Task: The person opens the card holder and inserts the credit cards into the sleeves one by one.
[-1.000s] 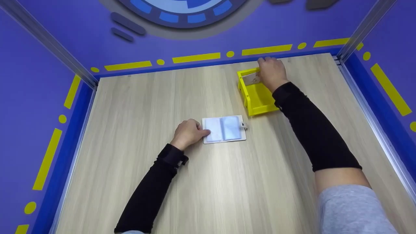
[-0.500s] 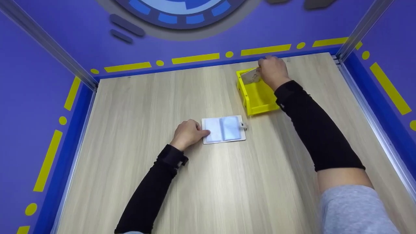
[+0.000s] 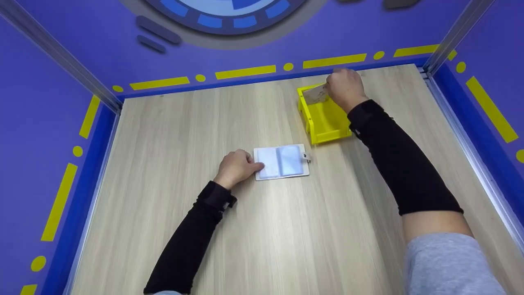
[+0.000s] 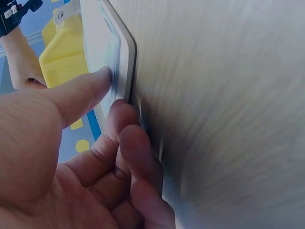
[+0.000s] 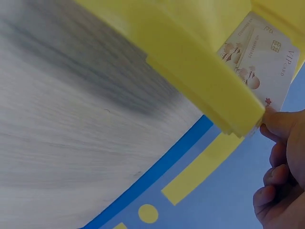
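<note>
An open card holder point(image 3: 282, 162) with clear sleeves and a small snap tab lies on the wooden table. My left hand point(image 3: 236, 167) holds its left edge, the thumb point(image 4: 90, 88) on the sleeve and the curled fingers beside the rim. Farther back and to the right stands a yellow bin point(image 3: 329, 137). At its back wall my right hand point(image 3: 346, 88) pinches a white card point(image 3: 314, 95) by the corner. The right wrist view shows printed VIP cards point(image 5: 274, 59) overlapping there, partly hidden behind the bin's side; I cannot tell whether the pinch takes one or both.
Blue panels point(image 3: 229, 61) with yellow marks rise behind the table point(image 3: 184, 131) and along both sides. Metal rails point(image 3: 470, 147) run along the side edges. The bin sits near the back edge, a short way beyond the card holder.
My right hand has risen slightly, and more of the card's face shows above the bin floor. The left hand and the card holder stay where they were.
</note>
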`<state>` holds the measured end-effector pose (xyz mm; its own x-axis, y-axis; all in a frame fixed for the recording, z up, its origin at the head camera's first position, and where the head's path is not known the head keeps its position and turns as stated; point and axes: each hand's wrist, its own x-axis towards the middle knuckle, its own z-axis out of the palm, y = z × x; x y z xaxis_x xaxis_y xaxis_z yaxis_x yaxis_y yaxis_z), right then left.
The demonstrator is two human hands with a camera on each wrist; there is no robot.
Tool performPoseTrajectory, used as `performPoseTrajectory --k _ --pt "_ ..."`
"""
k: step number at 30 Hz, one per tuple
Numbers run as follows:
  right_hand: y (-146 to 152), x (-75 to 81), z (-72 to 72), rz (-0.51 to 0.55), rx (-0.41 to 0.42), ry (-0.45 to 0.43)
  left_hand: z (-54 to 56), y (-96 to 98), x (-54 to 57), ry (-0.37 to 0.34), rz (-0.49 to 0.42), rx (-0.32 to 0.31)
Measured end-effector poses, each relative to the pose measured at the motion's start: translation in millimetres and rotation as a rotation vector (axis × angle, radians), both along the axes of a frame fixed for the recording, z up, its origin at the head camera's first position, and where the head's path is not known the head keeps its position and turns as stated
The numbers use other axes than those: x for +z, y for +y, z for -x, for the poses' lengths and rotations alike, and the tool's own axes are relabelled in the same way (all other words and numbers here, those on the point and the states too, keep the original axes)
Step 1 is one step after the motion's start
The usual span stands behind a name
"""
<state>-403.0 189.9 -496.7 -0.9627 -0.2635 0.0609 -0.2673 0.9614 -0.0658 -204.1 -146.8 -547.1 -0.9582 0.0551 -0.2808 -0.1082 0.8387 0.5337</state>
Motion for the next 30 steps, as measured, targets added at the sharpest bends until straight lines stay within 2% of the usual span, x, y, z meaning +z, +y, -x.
performPoseTrajectory --k 9,15,24,30 --pt "0.1 1.9 -0.8 -0.017 -0.014 -0.007 -0.2 -0.2 1.0 0.004 0.008 0.002" --pt "5.3 8.8 -0.6 0.07 0.004 -0.068 -0.3 -0.4 -0.1 0.001 0.003 0.002" --pt "21.4 26.4 -5.2 0.156 0.108 -0.112 -1.5 -0.1 0.3 -0.005 0.004 0.0" --pt "30.2 34.4 -12.8 0.295 0.105 -0.143 -1.0 -1.5 -1.9 0.004 -0.008 -0.012"
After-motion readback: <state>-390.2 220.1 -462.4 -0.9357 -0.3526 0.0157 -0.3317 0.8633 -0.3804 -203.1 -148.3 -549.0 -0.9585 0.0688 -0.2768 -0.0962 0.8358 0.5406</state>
